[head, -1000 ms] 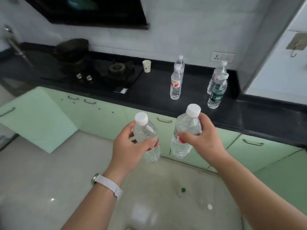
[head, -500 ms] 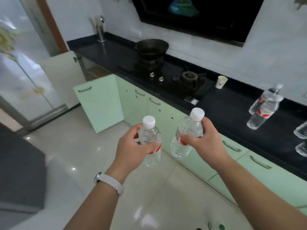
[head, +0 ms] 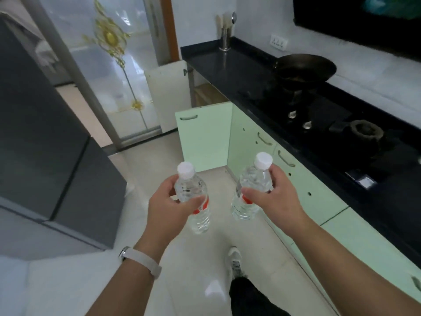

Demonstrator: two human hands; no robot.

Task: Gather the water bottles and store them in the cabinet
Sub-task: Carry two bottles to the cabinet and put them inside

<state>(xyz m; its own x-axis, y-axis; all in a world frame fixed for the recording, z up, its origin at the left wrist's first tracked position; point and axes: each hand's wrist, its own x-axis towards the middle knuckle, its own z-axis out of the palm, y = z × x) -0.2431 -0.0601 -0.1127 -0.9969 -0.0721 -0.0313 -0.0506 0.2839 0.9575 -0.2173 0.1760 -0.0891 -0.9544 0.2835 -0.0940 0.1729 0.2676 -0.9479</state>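
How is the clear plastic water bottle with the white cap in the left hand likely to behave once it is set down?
The clear plastic water bottle looks full, so probably heavy for its size. Tall and narrow, it may tip if nudged. Its round body would likely roll.

The left hand (head: 169, 207) is holding one bottle (head: 194, 199) and the right hand (head: 272, 197) another bottle (head: 251, 192), side by side above the floor (head: 191, 265). The tabletop (head: 230, 65) is running along the right, carrying a wok (head: 305, 69) on the stove (head: 319, 115). An open cabinet door (head: 202, 137) is standing ahead beneath the tabletop, and a fridge (head: 45, 144) is standing on the left.
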